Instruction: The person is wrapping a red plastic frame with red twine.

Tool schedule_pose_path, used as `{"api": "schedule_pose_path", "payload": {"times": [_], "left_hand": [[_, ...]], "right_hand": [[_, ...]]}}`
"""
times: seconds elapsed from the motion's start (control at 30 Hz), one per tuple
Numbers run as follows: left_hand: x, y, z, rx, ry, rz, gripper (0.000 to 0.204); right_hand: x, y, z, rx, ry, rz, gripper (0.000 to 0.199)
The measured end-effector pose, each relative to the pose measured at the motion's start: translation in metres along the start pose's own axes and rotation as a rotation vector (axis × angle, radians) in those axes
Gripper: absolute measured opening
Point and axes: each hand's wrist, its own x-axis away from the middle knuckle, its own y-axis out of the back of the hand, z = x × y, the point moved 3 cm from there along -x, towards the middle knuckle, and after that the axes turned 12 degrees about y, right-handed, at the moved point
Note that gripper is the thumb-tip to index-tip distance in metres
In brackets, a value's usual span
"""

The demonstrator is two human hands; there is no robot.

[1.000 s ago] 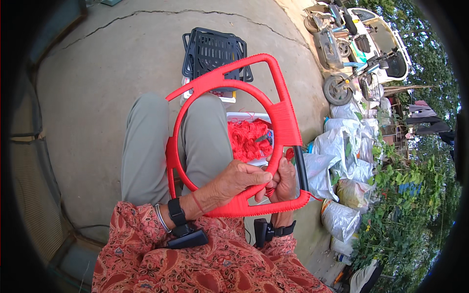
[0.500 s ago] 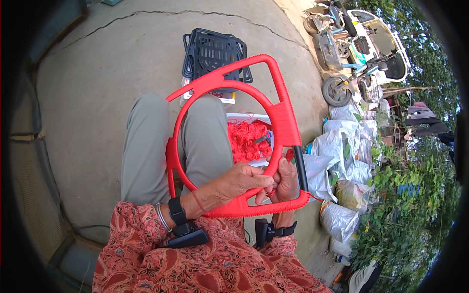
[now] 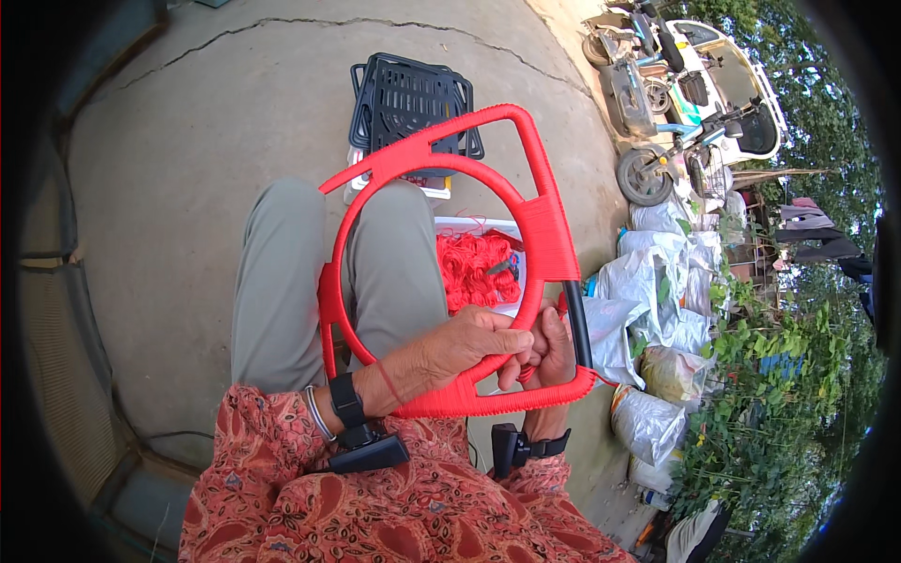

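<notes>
A frame (image 3: 548,235) with a round ring inside a squarish outer bar lies across my lap, mostly wrapped in red cord. One stretch of black bar (image 3: 576,324) at its right is bare. My left hand (image 3: 469,345) is closed around the lower right of the ring, thumb pressed near the right hand. Just beyond it, my right hand (image 3: 554,349) has its fingers curled behind and inside the frame, holding red cord. A bit of the cord shows above and below those fingers; the rest is hidden.
Past my knees, a white box (image 3: 511,228) holds several red cord bundles (image 3: 465,267). Stacked black frames (image 3: 404,108) rest on another box farther off. At right stand filled silver sacks (image 3: 648,422), plants (image 3: 770,403), a two-wheeler (image 3: 648,174) and a white vehicle (image 3: 751,84).
My hands have shifted slightly at the ring and drawn closer together. The right fingers are curled more, and less of the red cord shows above them. The frame has stayed in place.
</notes>
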Motion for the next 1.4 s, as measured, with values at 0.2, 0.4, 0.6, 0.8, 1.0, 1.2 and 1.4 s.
{"api": "schedule_pose_path", "payload": {"times": [0.2,0.4,0.6,0.8,1.0,1.2,1.4], "left_hand": [[-0.001,-0.002,-0.001,-0.161,-0.011,-0.232,0.025],[-0.012,0.007,0.01,-0.206,-0.018,-0.251,0.034],[-0.009,0.012,0.007,0.122,0.086,-0.126,0.073],[-0.01,0.014,0.006,0.144,0.037,-0.033,0.069],[-0.011,0.011,-0.001,0.023,-0.025,-0.037,0.051],[-0.014,0.017,-0.008,-0.006,-0.014,-0.03,0.039],[-0.013,0.013,-0.01,-0.073,-0.02,-0.15,0.034]], "right_hand": [[0.001,0.018,0.01,-0.655,0.074,0.0,0.041],[0.025,0.033,0.017,-0.399,-0.073,-0.297,0.041],[0.066,0.059,0.003,-0.577,-0.023,-0.242,0.042],[0.072,0.044,0.003,-0.337,0.023,-0.141,0.049],[0.069,0.033,0.007,-0.318,0.073,-0.093,0.048],[0.07,0.032,0.01,-0.217,0.107,-0.087,0.049],[0.069,0.021,0.015,-0.18,0.107,-0.114,0.045]]}}
